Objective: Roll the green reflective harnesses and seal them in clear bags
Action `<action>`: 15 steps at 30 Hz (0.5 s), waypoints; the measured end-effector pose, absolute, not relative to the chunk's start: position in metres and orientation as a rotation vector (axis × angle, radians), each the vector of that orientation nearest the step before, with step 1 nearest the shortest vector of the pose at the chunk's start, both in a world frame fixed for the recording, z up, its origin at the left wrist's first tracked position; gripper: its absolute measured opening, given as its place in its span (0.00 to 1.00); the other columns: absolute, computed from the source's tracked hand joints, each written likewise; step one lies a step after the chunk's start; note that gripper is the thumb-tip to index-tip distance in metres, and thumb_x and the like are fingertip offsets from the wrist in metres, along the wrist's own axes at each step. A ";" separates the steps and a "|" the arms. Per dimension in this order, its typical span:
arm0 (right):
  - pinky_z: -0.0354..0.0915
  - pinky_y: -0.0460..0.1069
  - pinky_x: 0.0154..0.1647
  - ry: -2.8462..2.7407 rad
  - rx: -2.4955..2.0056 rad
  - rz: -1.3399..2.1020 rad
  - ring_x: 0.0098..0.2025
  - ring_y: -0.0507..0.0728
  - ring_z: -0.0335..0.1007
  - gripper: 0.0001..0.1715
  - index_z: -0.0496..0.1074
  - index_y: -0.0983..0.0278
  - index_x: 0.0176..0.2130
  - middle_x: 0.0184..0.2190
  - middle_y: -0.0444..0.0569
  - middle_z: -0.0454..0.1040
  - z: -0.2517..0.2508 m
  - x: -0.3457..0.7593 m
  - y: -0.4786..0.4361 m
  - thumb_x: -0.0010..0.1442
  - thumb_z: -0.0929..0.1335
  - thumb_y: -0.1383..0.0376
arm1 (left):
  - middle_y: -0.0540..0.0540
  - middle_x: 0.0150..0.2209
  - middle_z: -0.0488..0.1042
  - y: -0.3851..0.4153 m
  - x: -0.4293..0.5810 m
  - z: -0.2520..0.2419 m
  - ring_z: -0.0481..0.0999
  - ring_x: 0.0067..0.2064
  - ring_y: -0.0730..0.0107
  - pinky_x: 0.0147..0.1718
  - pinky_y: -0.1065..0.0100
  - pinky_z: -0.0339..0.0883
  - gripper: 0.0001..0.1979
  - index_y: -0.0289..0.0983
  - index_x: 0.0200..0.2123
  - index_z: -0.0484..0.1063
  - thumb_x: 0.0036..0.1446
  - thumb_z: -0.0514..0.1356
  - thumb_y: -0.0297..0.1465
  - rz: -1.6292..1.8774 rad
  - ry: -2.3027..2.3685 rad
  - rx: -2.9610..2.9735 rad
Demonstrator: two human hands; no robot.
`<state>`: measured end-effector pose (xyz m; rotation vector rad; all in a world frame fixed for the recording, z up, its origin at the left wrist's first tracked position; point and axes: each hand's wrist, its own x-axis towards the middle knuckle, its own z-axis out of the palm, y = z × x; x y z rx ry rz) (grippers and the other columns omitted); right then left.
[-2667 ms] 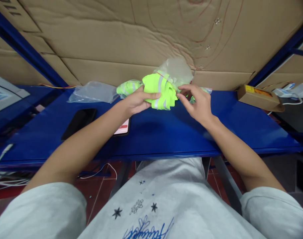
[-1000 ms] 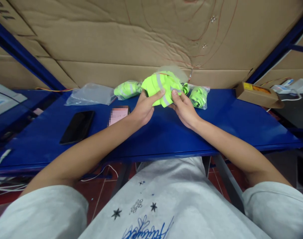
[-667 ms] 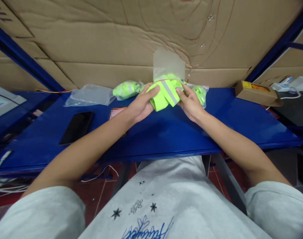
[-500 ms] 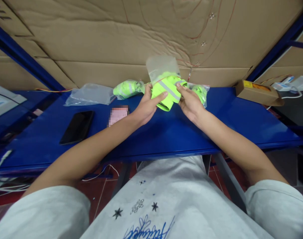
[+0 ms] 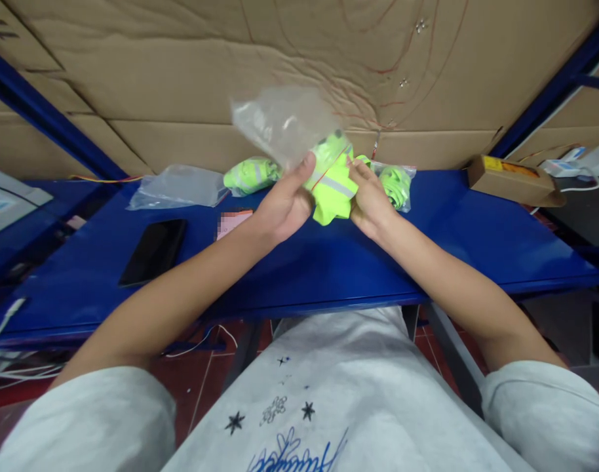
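Note:
A folded neon-yellow reflective vest (image 5: 333,190) with a silver stripe hangs above the table between my hands. Its upper part is inside a clear plastic bag (image 5: 280,121) with a red line across its mouth; the lower folds stick out. My left hand (image 5: 287,200) is closed on the bag and vest from the left, thumb on top, other fingers hidden behind. On the other side, my right hand (image 5: 371,200) pinches the vest near the bag's mouth; exactly what its fingertips grip is partly hidden.
Bagged yellow bundles lie behind, one left (image 5: 253,177) and one right (image 5: 396,185). Flat clear bags (image 5: 176,187), a black phone (image 5: 153,252) and a pink-screened device (image 5: 232,223) are on the blue table (image 5: 299,275). An open cardboard box (image 5: 513,181) sits right, before a cardboard wall (image 5: 181,72).
The bag has swung up and left and covers more of the vest's upper part. My left hand has shifted its grip onto the bag; my right hand stays at the vest's right side.

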<state>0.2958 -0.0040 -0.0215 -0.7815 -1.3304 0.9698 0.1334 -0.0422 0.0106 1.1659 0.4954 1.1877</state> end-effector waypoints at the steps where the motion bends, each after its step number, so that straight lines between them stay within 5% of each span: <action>1: 0.79 0.59 0.60 -1.362 -0.766 0.929 0.60 0.62 0.80 0.39 0.69 0.57 0.49 0.52 0.52 0.81 -0.021 0.293 -0.008 0.63 0.70 0.28 | 0.42 0.59 0.82 -0.044 0.135 0.012 0.71 0.73 0.44 0.70 0.51 0.71 0.16 0.40 0.48 0.78 0.67 0.68 0.45 1.207 0.473 1.151; 5: 0.75 0.60 0.66 -1.515 -0.810 0.616 0.61 0.62 0.77 0.33 0.68 0.56 0.51 0.54 0.52 0.79 -0.020 0.287 -0.022 0.64 0.75 0.36 | 0.44 0.55 0.82 -0.047 0.140 0.010 0.76 0.70 0.51 0.70 0.54 0.71 0.10 0.39 0.47 0.78 0.65 0.70 0.34 1.410 0.460 1.117; 9: 0.74 0.60 0.68 -1.600 -0.850 0.554 0.60 0.61 0.77 0.32 0.67 0.57 0.48 0.53 0.51 0.79 -0.019 0.288 -0.025 0.63 0.77 0.39 | 0.44 0.48 0.84 -0.047 0.138 0.009 0.80 0.65 0.48 0.67 0.53 0.74 0.10 0.37 0.45 0.79 0.64 0.72 0.33 1.395 0.504 1.125; 15: 0.81 0.58 0.53 -1.479 -0.799 0.739 0.52 0.61 0.81 0.36 0.68 0.55 0.51 0.48 0.48 0.81 -0.017 0.304 -0.015 0.61 0.77 0.35 | 0.44 0.52 0.85 -0.045 0.132 0.011 0.77 0.69 0.47 0.70 0.53 0.73 0.09 0.37 0.45 0.81 0.64 0.72 0.34 1.277 0.468 1.206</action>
